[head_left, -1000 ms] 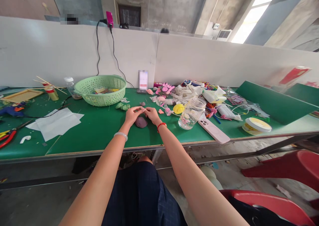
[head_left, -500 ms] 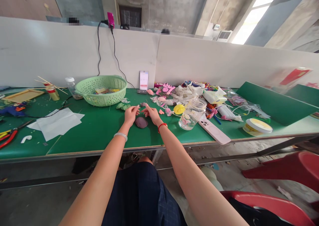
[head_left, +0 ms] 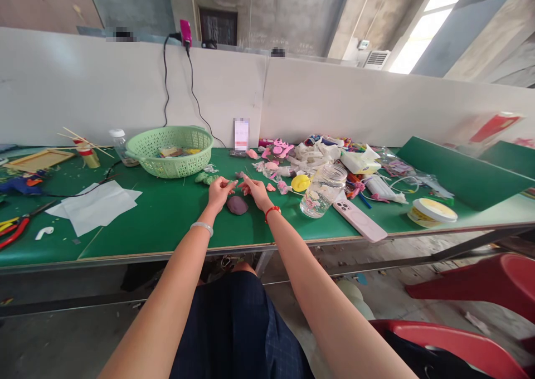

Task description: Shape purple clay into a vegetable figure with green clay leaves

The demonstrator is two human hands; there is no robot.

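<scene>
My left hand (head_left: 220,194) is over the table with thumb and fingertips pressed together. Close by on the right, my right hand (head_left: 254,193) has its fingers curled into a pinch. Whatever the fingertips hold is too small to make out. A smooth dull-purple lump (head_left: 237,205), like modelling clay, lies on the table just below the hands. Beyond the fingertips, a small greyish-purple piece (head_left: 239,174) is partly visible. Green clay-like lumps (head_left: 206,178) lie past my left hand. Small pink pieces (head_left: 271,188) are to the right of my right hand.
A green basket (head_left: 169,167) stands back left, near white paper sheets (head_left: 100,206). To the right are a clear jar (head_left: 322,192), a pink phone (head_left: 360,220), a lidded tub (head_left: 432,213) and a heap of wrappers (head_left: 317,155). Another phone (head_left: 241,135) leans against the white partition.
My left thumb and fingertips have closed together and shifted slightly right, nearer my right hand. My right fingers have drawn in a little. The purple lump stays in place.
</scene>
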